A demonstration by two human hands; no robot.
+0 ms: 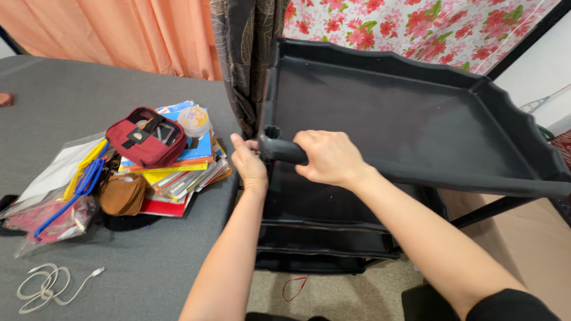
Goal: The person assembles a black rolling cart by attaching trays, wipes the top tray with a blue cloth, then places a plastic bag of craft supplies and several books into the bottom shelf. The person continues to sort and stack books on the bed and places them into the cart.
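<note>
A black plastic shelf tray (416, 113) with a scalloped rim sits tilted above a black rack with lower shelves (321, 238). My right hand (330, 157) grips the tray's front rim near its left corner socket. My left hand (248, 163) rests just left of that corner, fingers against the rack's post at the edge of the grey table (89, 83).
On the grey table lie a stack of books (178, 172) with a red pouch (147, 137) on top, a clear zip bag (53, 196), a brown pouch (122, 195) and a white cable (47, 285). Curtains hang behind. A red band (294, 288) lies on the floor.
</note>
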